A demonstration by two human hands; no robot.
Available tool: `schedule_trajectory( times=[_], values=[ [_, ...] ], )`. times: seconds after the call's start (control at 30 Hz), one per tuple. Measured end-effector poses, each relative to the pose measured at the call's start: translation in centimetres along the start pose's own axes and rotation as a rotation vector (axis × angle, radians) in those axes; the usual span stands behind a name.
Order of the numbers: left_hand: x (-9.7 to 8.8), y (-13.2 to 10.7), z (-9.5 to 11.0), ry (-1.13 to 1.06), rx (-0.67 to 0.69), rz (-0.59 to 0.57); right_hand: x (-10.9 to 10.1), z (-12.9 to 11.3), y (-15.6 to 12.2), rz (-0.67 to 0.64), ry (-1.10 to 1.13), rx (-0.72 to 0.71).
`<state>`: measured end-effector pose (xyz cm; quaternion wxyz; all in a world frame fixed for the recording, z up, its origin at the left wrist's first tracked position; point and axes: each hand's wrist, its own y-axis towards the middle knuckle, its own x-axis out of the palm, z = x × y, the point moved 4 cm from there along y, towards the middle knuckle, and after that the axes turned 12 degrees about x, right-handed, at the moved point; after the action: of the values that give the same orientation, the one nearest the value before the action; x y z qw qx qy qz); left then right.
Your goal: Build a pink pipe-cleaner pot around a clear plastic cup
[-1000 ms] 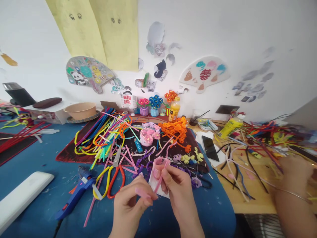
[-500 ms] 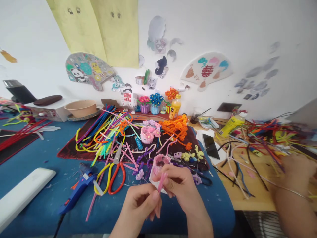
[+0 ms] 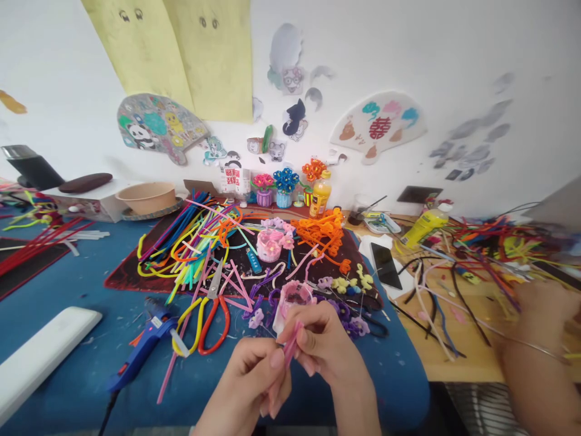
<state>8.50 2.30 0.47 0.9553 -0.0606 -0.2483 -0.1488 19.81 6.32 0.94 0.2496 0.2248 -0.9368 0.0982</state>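
Between both hands is a short bundle of pink pipe cleaner [image 3: 292, 346]. My left hand [image 3: 256, 375] pinches its lower end between thumb and fingers. At the upper end, the thumb and fingertips of my right hand [image 3: 329, 345] close on it. Just behind my fingers stands a small pink pipe-cleaner pot [image 3: 295, 293], its lower part partly hidden. Purple pipe-cleaner flowers [image 3: 345, 312] lie beside it. To the left are scissors [image 3: 215, 284] with one yellow and one red handle loop, and a blue glue gun [image 3: 143, 348].
A dark mat [image 3: 122, 272] carries heaps of coloured pipe cleaners [image 3: 195, 242], orange pieces [image 3: 320, 233] and a finished pink pot [image 3: 269, 245]. A white case [image 3: 49, 342] lies front left. On the right are a phone [image 3: 385, 266] and another person's arm [image 3: 533, 357].
Both hands have shifted slightly, the left one a little down and left. The pink pipe cleaner is still pinched between them and tilts a bit differently.
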Motion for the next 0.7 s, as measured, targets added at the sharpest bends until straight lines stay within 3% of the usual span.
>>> schedule_trajectory(
  times=[0.2,0.33,0.4,0.47,0.6,0.7],
  values=[
    [0.0,0.2,-0.2,-0.081,-0.021,-0.008,0.4,0.2,0.3,0.026,0.040,0.005],
    [-0.2,0.3,-0.1,0.007,0.035,0.110,-0.2,0.2,0.0,0.148,0.033,-0.042],
    [-0.9,0.3,0.5,0.201,0.200,0.220,-0.7,0.2,-0.5,0.279,0.016,-0.070],
    [-1.3,0.1,1.6,0.559,0.480,0.275,-1.1,0.2,-0.9,0.412,0.003,-0.077],
    [-0.3,-0.9,3.1,1.417,1.089,0.213,-0.9,0.4,-1.1,0.535,0.039,-0.060],
    [0.5,-1.2,3.1,1.627,1.292,0.189,-0.5,0.5,-1.0,0.572,0.088,-0.038]
  ],
)
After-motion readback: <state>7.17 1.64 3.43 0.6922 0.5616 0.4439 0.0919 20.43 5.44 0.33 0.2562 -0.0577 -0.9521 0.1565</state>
